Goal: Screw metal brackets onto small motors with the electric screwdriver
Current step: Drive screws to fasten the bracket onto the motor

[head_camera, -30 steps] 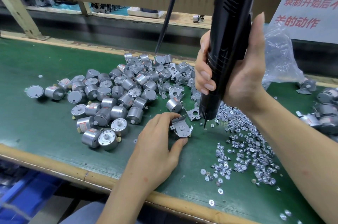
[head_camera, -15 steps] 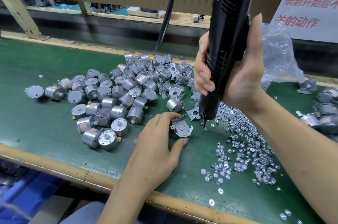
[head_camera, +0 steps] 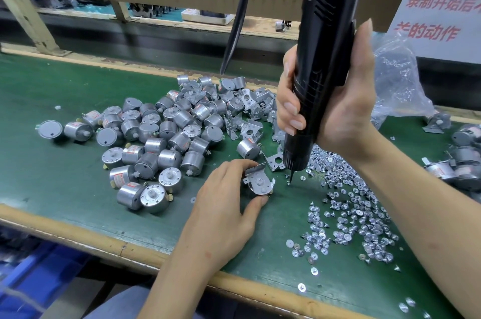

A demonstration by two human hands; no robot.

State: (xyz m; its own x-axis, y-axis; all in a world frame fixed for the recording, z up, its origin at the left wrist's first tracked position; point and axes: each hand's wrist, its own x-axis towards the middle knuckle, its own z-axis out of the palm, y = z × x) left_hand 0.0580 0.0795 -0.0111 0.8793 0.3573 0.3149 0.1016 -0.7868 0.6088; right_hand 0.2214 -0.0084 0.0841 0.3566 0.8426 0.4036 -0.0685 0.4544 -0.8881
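A small motor with a metal bracket laid over its face is pinched between the thumb and fingers of the left hand, near the middle of the green tabletop. The black electric screwdriver is held upright in the right hand, whose fingers are curled round the barrel while the thumb is stretched up along its right side. The bit is pointed down at a loose screw at the left edge of the screw heap, just right of the held motor. Whether the tip is seated in that screw cannot be told.

The step in hand is judged to be the picking up of a screw, so the fastening of this bracket is probably not yet begun. No screw can be made out in it, though the holes are too small to be sure.

Much is judged to be left. A large pile of bare motors is spread to the left, and loose brackets are heaped at its far right side. At the right edge a group of bracketed motors is seen, which suggests that some units are already finished. A crumpled plastic bag is seen on the far side of the screw heap.
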